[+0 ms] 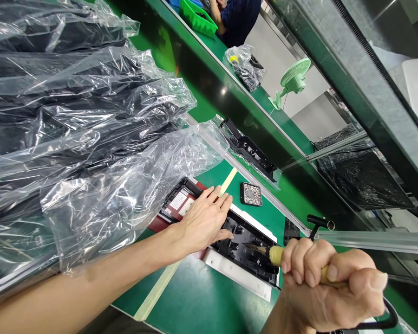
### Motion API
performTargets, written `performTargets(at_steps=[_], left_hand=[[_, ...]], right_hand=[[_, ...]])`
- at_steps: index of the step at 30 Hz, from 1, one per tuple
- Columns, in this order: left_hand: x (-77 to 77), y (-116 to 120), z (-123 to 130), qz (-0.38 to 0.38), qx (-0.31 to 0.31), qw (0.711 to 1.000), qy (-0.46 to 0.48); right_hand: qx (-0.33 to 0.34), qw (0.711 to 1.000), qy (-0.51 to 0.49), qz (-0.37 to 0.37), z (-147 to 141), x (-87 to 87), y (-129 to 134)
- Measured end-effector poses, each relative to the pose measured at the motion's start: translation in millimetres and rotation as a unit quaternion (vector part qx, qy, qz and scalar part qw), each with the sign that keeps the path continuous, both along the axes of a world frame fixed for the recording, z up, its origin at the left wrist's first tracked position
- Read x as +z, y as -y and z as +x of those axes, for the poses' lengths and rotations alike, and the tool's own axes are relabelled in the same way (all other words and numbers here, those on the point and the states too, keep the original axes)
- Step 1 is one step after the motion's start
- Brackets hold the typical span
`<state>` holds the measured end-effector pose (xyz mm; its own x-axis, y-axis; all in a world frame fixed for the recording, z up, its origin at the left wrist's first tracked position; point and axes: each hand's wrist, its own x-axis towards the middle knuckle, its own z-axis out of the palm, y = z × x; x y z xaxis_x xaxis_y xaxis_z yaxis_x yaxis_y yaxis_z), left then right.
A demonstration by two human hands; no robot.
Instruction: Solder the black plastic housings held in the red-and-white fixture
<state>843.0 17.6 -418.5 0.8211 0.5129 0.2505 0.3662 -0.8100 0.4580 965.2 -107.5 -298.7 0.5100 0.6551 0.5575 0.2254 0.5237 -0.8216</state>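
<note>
A long black plastic housing (245, 248) lies in a white and dark-red fixture (238, 273) on the green bench. My left hand (205, 218) rests flat across the housing with its fingers stretched out. In my right hand (334, 283) is a screwdriver (276, 255) with a yellow sleeve, gripped in a closed fist. Its narrow tip points down over the housing; whether it touches a screw I cannot tell. Beyond the housing sits a small black tray (251, 194) of tiny metal screws. A white label shows at the housing's left end.
Black parts in clear plastic bags (90, 116) are heaped at the left, one bag reaching close to my left forearm. Another black part (251, 148) lies on plastic past a metal rail. Farther off are a green fan (294, 79), a green basket (197, 18) and a person (238, 21).
</note>
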Motion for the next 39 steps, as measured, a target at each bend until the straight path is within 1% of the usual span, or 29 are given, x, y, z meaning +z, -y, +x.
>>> performTargets(at_steps=[3,7,13,16,20,24,28,33,39], left_hand=[[0.7,0.5,0.3,-0.001,0.002,1.000,-0.004],[3.1,0.6,0.2,-0.002,0.002,1.000,-0.009],[4.4,-0.7,0.9,-0.002,0.000,1.000,-0.006],[4.8,-1.0,0.6,-0.003,0.000,1.000,-0.011],[6.0,0.3,0.0,-0.008,0.005,1.000,-0.009],[6.7,1.0,0.7,-0.010,0.006,1.000,-0.008],[7.3,0.6,1.0,-0.014,0.002,1.000,-0.019],[7.2,1.0,1.4,-0.012,0.010,1.000,-0.010],[3.3,1.2,3.3,-0.021,0.002,1.000,-0.005]], right_hand=[[-0.018,1.000,0.012,0.010,-0.1,1.7,3.2],[-0.066,0.997,0.032,0.034,0.5,1.7,3.3],[-0.108,0.993,0.027,0.038,-0.3,1.7,-15.4],[-0.092,0.995,0.016,0.032,-3.5,3.9,-17.7],[-0.059,0.998,0.000,0.001,-7.9,5.2,-10.1],[-0.036,0.999,-0.001,-0.009,-11.3,2.9,-6.1],[-0.028,0.999,-0.006,-0.024,-12.4,0.3,-6.5],[-0.019,0.999,-0.015,-0.041,-12.9,-0.8,-6.6],[-0.011,0.999,-0.012,-0.042,-14.2,-4.7,-8.0]])
